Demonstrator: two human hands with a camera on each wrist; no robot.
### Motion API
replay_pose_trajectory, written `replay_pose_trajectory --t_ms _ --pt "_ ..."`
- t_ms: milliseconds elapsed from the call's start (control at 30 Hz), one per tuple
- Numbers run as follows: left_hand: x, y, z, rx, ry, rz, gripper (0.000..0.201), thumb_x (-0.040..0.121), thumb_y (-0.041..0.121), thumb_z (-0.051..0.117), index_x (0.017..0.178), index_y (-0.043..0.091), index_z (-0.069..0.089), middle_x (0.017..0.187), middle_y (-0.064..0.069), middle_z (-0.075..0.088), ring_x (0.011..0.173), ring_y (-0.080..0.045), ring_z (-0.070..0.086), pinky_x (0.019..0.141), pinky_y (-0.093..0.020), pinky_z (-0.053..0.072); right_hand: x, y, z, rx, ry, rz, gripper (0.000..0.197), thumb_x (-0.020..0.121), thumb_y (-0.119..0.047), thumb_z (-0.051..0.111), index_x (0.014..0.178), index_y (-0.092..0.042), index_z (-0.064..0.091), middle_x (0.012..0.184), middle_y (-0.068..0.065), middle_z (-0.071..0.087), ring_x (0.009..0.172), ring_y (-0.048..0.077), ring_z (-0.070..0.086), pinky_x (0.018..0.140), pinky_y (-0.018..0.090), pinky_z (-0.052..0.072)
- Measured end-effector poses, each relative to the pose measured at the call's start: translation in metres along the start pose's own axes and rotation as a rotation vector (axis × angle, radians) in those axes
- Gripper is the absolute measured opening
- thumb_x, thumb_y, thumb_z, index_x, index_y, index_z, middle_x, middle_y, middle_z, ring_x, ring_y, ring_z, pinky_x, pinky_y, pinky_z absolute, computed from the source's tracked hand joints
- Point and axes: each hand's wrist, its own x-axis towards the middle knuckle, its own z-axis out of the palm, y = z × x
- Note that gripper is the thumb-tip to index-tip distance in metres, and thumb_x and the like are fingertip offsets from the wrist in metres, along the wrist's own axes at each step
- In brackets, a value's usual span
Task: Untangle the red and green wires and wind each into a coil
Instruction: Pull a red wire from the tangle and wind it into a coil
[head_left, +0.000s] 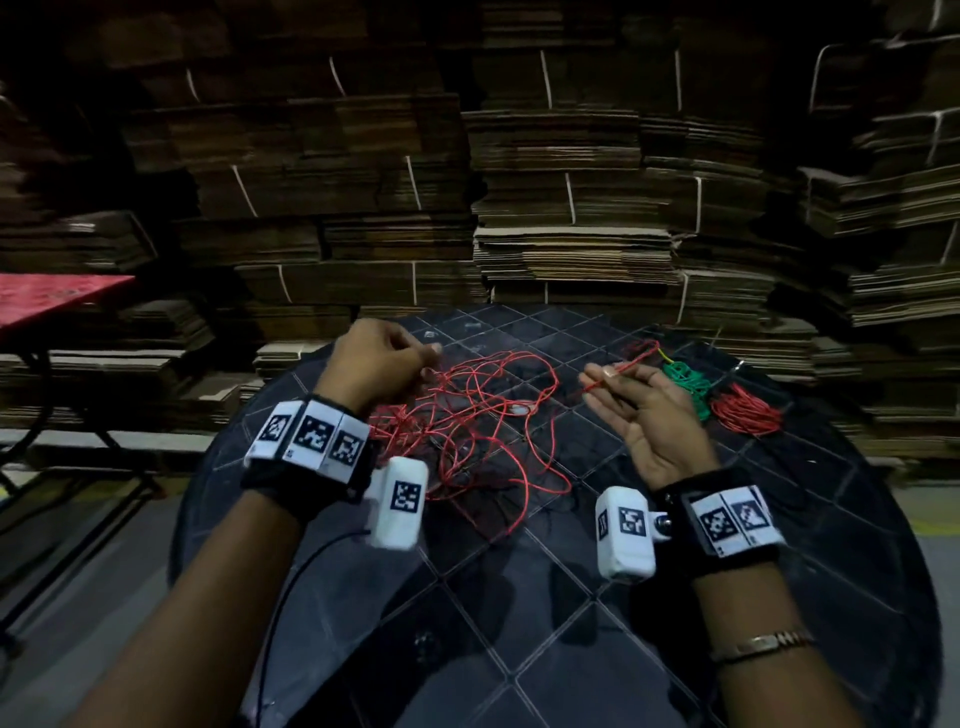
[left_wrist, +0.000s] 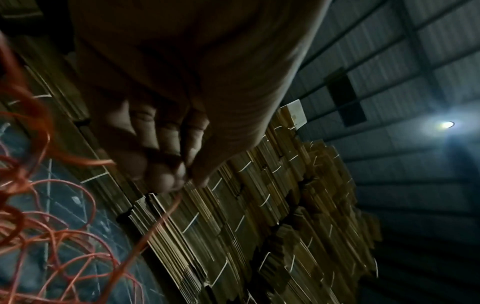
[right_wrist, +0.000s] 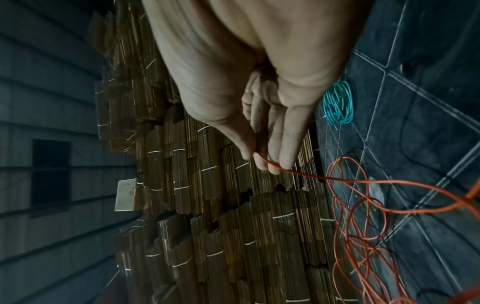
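A loose tangle of red wire (head_left: 483, 415) lies spread over the middle of the round dark table (head_left: 571, 597). My left hand (head_left: 379, 358) hovers at the tangle's far left, fingers curled, pinching a strand of the red wire (left_wrist: 166, 211). My right hand (head_left: 639, 400) is palm up at the right of the tangle, thumb and fingertips (right_wrist: 283, 156) pinching an end of the red wire (right_wrist: 298, 173). A wound green coil (head_left: 688, 382) (right_wrist: 337, 106) and a wound red coil (head_left: 745, 410) lie side by side at the table's far right.
Tall stacks of flattened cardboard (head_left: 545, 182) rise right behind the table. A red folding table (head_left: 52, 296) stands at the left. A black cable (head_left: 280, 597) hangs from my left wrist camera.
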Motion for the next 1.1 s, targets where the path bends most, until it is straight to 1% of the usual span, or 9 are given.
replay_pose_trajectory --t_ms 167,267,400,500,633,767,867,967,1100 --pt "-0.015 0.026 0.029 -0.312 -0.202 -0.084 0.020 0.100 0.031 0.068 0.100 0.012 0.061 0.070 -0.003 0.065 0.054 -0.012 0.068 0.044 -0.020 0.051 -0.004 0.002 0.006 0.035 -0.082 0.036 0.016 0.094 0.005 0.061 0.103 -0.006 0.053 0.113 0.026 0.072 0.107 0.033 0.072 0.085 0.038 0.062" --pt "-0.028 0.033 0.067 -0.404 -0.427 -0.146 0.016 0.107 0.027 0.054 0.117 0.017 0.061 0.076 -0.004 0.075 0.054 -0.011 0.069 0.041 -0.016 0.047 -0.006 0.003 0.010 0.073 -0.108 0.043 0.017 0.094 0.003 0.061 0.104 -0.007 0.051 0.114 0.025 0.072 0.109 0.033 0.072 0.086 0.037 0.061" --pt "-0.043 0.017 0.123 -0.558 -0.634 -0.322 0.016 0.110 0.033 0.045 0.117 0.024 0.056 0.089 -0.007 0.076 0.059 -0.012 0.073 0.042 -0.017 0.052 -0.005 0.001 0.006 0.048 -0.070 0.022 0.018 0.094 0.003 0.062 0.101 -0.010 0.052 0.113 0.023 0.073 0.105 0.031 0.073 0.090 0.037 0.060" --pt "-0.045 -0.008 0.145 -0.606 -0.604 -0.444 0.026 0.107 0.046 0.046 0.119 0.023 0.052 0.095 -0.009 0.072 0.074 -0.020 0.076 0.054 -0.027 0.060 -0.003 -0.003 0.000 0.021 -0.036 0.011 0.017 0.094 0.003 0.061 0.098 -0.010 0.052 0.110 0.023 0.074 0.103 0.031 0.074 0.090 0.038 0.060" --pt "-0.028 -0.041 0.147 -0.579 -0.559 -0.513 0.047 0.102 0.055 0.051 0.130 0.018 0.052 0.122 -0.015 0.069 0.108 -0.028 0.074 0.086 -0.048 0.062 0.000 -0.007 -0.004 -0.028 -0.011 0.015 0.017 0.094 0.004 0.060 0.093 -0.011 0.054 0.111 0.023 0.074 0.105 0.031 0.073 0.089 0.039 0.061" --pt "0.000 -0.040 0.125 -0.510 -0.413 -0.447 0.029 0.097 0.051 0.060 0.085 0.025 0.065 0.103 -0.006 0.063 0.103 -0.022 0.064 0.103 -0.048 0.050 0.000 -0.008 -0.008 -0.063 0.016 0.035 0.014 0.093 0.005 0.060 0.095 -0.009 0.057 0.112 0.023 0.073 0.105 0.030 0.073 0.091 0.040 0.059" --pt "0.018 -0.037 0.114 -0.500 -0.341 -0.370 0.027 0.096 0.046 0.064 0.082 0.023 0.068 0.091 -0.003 0.061 0.077 -0.014 0.057 0.079 -0.032 0.044 0.002 -0.007 -0.009 -0.078 0.037 0.041 0.015 0.092 0.006 0.060 0.098 -0.008 0.057 0.111 0.023 0.074 0.104 0.029 0.074 0.092 0.040 0.059" --pt "0.027 -0.043 0.109 -0.558 -0.281 -0.266 0.021 0.097 0.037 0.067 0.082 0.022 0.063 0.077 0.004 0.058 0.038 0.001 0.043 0.053 -0.024 0.021 0.005 -0.002 -0.009 -0.096 0.078 0.053 0.020 0.092 0.006 0.061 0.107 -0.006 0.056 0.111 0.022 0.074 0.099 0.027 0.075 0.091 0.040 0.059" --pt "0.016 -0.035 0.105 -0.544 -0.264 -0.130 0.016 0.097 0.026 0.071 0.093 0.014 0.062 0.090 -0.005 0.070 0.046 -0.003 0.058 0.054 -0.023 0.046 0.004 0.011 -0.003 -0.145 0.093 0.106 0.024 0.091 0.003 0.066 0.113 -0.005 0.059 0.108 0.020 0.075 0.086 0.021 0.077 0.087 0.037 0.060"
